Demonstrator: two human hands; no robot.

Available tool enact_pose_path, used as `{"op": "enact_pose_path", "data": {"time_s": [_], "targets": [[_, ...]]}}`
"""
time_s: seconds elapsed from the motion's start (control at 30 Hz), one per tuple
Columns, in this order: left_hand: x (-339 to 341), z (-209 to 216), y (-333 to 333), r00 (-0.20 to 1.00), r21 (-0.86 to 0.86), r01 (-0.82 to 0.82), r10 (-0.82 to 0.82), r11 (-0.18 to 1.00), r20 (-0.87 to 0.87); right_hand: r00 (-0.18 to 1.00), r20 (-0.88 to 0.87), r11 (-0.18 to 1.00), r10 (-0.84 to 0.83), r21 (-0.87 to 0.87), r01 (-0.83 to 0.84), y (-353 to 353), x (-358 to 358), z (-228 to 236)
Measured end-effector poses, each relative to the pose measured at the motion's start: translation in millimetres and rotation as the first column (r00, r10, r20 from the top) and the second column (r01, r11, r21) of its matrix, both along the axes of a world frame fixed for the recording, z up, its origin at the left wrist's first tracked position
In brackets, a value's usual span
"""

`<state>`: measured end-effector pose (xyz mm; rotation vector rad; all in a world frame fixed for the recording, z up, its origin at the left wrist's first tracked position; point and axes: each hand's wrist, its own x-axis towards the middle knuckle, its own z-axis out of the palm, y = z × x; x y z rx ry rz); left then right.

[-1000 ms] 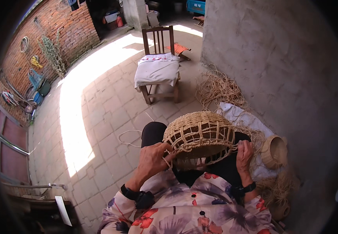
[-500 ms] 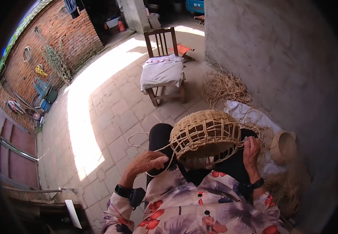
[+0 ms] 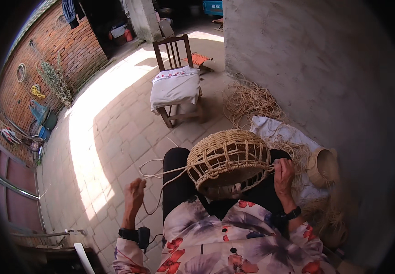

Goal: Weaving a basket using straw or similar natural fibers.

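A half-woven basket of tan cord rests on its side across my lap. Its woven part is uppermost, and an open lattice of cords runs down to a rim that faces me. At its right edge my right hand is closed, thumb and fingers pinching the rim. Out to the left, my left hand is closed on a cord that runs taut to the basket's left side. A loose loop of the same cord hangs beside that hand. The cord's exact place in the fingers is hard to see.
Ahead stands a wooden chair with a white cloth on its seat, an orange folding stool behind it. To the right, along the grey wall, lie a heap of cord, a white sheet and a small round basket.
My left hand has swung outward to the left, away from the basket, and the cord now stretches between them. My right hand stays at the basket's right edge. The view has shifted slightly.
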<state>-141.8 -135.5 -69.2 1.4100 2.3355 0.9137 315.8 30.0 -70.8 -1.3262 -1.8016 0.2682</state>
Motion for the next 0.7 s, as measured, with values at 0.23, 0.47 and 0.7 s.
{"op": "enact_pose_path", "data": {"time_s": [0.23, 0.47, 0.7], "targets": [[-74, -39, -89, 0.888, -0.366, -0.357, 0.19, 0.86, -0.419, 0.999, 0.045, 0.999, 0.001, 0.046, -0.003, 5, 5, -3], [96, 47, 50, 0.953, 0.163, 0.265, -0.284, 0.95, 0.106, 0.868, 0.177, 0.878, 0.463, 0.043, -0.477, -4, -49, 83], [132, 48, 73, 0.915, 0.202, 0.353, -0.382, 0.914, 0.131, 0.73, 0.453, 0.838, 0.512, -0.078, -0.539, 3, -78, 99]]}}
